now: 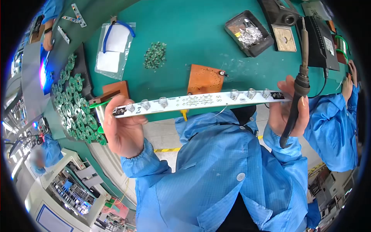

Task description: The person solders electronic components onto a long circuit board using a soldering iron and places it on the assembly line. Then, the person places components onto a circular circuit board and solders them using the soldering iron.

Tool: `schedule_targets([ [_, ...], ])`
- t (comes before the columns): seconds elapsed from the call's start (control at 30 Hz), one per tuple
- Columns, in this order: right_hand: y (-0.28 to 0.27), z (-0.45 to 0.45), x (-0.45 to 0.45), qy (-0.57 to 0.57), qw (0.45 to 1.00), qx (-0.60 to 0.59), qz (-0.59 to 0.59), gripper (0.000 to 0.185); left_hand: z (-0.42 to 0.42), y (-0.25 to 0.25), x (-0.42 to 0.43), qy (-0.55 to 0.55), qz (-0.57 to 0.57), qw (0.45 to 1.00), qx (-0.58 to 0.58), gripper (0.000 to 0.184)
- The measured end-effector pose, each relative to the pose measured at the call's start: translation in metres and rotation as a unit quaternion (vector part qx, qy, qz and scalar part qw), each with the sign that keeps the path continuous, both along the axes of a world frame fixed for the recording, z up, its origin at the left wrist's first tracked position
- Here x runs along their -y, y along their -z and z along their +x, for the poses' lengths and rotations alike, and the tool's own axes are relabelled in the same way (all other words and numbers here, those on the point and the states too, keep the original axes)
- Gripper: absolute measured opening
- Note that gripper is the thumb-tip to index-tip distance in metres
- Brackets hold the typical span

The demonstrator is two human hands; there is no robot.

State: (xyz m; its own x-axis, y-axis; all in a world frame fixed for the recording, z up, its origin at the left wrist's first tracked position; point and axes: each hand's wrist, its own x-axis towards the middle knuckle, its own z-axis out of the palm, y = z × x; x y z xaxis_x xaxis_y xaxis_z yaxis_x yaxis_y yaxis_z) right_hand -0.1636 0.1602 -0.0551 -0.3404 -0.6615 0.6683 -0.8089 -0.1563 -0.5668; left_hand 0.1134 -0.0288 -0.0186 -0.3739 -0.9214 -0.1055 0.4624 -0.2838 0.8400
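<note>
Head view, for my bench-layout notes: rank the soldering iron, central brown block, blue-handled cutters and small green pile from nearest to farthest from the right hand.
From the right hand:
1. Soldering iron, held in it.
2. Central brown block, to its left.
3. Small green pile, farther left.
4. Blue-handled cutters, farthest left.

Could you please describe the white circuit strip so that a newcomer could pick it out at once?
Find the green table and its near edge. There the white circuit strip spans from the left hand to the right hand, which also holds a soldering iron. Unlike the small green boards piled at the left, it is long and slim, with three clear domes toward each end.
</note>
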Motion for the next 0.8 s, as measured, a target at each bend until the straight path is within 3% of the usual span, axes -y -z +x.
schedule_targets([
  [0.3, -0.010, 0.001, -0.004, 0.009, 1.000, 0.020, 0.013, 0.083, 0.001, 0.007, 0.006, 0.017, 0.009, 1.000, 0.003, 0.056],
  [0.57, -0.004, -0.003, -0.003, 0.001, 0.999, 0.054, -0.006, 0.075, 0.000, 0.004, 0.004, 0.042, -0.019, 0.999, 0.002, 0.056],
  [0.63, 0.004, -0.004, -0.006, 0.022, 0.998, 0.058, -0.012, 0.063, 0.002, 0.005, 0.004, 0.037, -0.047, 0.996, 0.060, 0.055],
  [0.73, 0.013, -0.008, 0.000, 0.013, 0.992, 0.112, -0.049, 0.057, 0.007, -0.002, 0.005, 0.121, -0.073, 0.988, 0.061, 0.047],
  [0.8, 0.018, -0.014, 0.003, 0.023, 0.991, 0.126, -0.041, 0.058, -0.002, -0.017, -0.002, 0.130, -0.090, 0.979, 0.126, 0.041],
])
